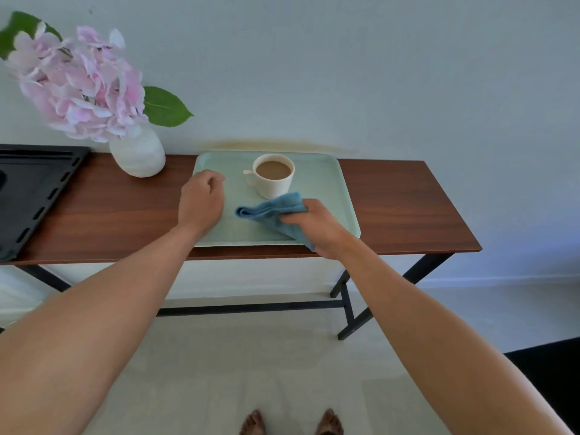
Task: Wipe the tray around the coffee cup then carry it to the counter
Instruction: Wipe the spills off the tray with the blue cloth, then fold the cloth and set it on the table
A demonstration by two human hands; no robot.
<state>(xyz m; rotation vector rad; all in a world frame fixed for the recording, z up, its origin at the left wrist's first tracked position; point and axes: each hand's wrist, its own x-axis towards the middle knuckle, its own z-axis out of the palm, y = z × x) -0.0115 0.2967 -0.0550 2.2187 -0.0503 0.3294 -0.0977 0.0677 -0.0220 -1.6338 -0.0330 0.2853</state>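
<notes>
A pale green tray [326,186] lies on a narrow brown wooden table [401,202] against the wall. A cream coffee cup [273,178] full of milky coffee stands on the tray's far middle, handle to the left. My right hand [317,226] grips a crumpled blue cloth [271,210] pressed on the tray just in front of the cup. My left hand [202,200] rests on the tray's left edge, fingers curled over the rim; whether it grips the rim I cannot tell.
A white vase [138,155] with pink flowers [81,86] stands on the table left of the tray. A black slotted tray [28,189] lies at the table's far left end. The table's black frame [345,296] and pale floor are below.
</notes>
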